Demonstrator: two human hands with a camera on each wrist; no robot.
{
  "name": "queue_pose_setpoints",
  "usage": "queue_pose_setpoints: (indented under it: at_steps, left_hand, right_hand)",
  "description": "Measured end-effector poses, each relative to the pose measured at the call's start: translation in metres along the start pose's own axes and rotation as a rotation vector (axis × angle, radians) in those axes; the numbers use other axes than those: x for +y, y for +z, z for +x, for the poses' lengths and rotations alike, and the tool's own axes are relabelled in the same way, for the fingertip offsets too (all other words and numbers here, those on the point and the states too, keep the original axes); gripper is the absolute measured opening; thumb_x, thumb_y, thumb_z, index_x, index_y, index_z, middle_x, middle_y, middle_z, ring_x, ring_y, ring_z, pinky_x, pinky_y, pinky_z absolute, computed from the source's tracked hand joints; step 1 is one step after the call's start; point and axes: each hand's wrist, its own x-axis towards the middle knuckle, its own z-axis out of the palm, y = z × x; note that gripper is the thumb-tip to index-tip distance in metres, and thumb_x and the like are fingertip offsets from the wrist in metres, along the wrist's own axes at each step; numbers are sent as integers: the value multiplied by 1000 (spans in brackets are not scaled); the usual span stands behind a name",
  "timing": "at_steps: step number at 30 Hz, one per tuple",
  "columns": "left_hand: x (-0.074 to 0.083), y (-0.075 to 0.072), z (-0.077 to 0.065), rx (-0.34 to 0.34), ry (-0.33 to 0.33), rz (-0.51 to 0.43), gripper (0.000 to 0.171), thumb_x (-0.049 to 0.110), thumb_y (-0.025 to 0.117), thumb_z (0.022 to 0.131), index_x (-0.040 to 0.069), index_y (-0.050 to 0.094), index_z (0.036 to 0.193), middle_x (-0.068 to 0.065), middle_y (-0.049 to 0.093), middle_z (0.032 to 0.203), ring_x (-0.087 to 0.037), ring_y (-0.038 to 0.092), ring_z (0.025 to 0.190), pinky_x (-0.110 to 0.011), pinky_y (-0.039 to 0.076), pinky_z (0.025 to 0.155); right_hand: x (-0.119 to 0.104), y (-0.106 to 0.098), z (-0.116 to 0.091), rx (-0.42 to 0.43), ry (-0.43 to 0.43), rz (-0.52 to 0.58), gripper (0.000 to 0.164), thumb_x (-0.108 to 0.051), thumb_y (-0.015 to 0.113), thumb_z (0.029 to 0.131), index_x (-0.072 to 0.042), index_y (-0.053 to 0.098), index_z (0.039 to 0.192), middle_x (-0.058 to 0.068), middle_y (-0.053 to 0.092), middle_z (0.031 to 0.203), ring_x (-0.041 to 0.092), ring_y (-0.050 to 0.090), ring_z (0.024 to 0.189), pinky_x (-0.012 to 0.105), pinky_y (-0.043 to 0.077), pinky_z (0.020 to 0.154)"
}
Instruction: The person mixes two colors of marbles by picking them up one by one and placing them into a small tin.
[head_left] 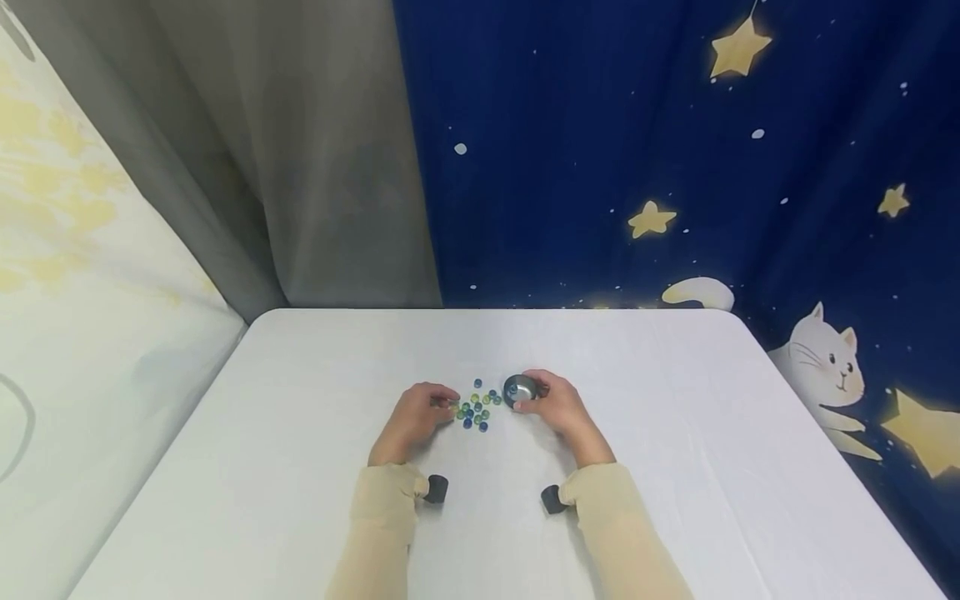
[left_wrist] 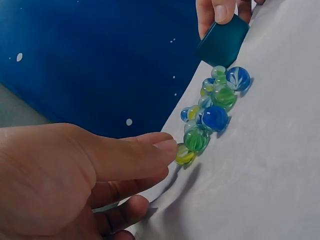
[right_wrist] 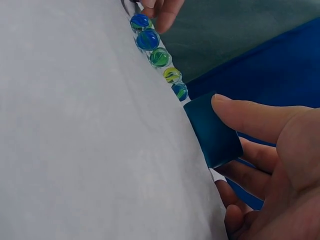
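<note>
Several glass marbles [head_left: 477,407] in blue, green and yellow lie clustered between the two hands. My left hand [head_left: 416,414] is at the cluster's left edge. Its thumb and forefinger tips are right at a yellow marble [left_wrist: 185,155], the thumb overlapping its side in the left wrist view. My right hand [head_left: 558,402] grips a small round metal cup [head_left: 529,390] between thumb and fingers, just right of the marbles. The cup's mouth faces up toward the head camera, with a blue marble [head_left: 513,389] showing inside. Its outer wall looks dark teal in both wrist views.
A white-covered table [head_left: 315,375] bears everything. Behind it hang a grey curtain [head_left: 337,167] and a dark blue curtain [head_left: 555,183] with stars and a cat. A black wrist-worn piece [head_left: 437,489] sits at the left cuff, another [head_left: 553,500] at the right.
</note>
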Motion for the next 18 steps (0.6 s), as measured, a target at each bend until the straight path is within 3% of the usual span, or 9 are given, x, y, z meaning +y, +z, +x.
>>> queue_pose_setpoints:
  at_steps: [7,18]
  left_hand:
    - [-1,2,0,-8,-7,16,21,5,71,84,11,73,104,0,63,90,-22,57,94,-44,44,91]
    - [-3,9,-2,68,-20,38,16,8,73,82,11,73,97,3,61,80,-18,57,83,-43,45,84]
  right_hand:
    - [-2,-1,0,-7,-3,1,58,-13,82,74,-9,61,128,13,62,127,35,54,120,54,38,100]
    - [-4,-2,-5,-18,22,2,59,-15,82,74,-12,61,129,11,62,127,33,55,120,54,37,100]
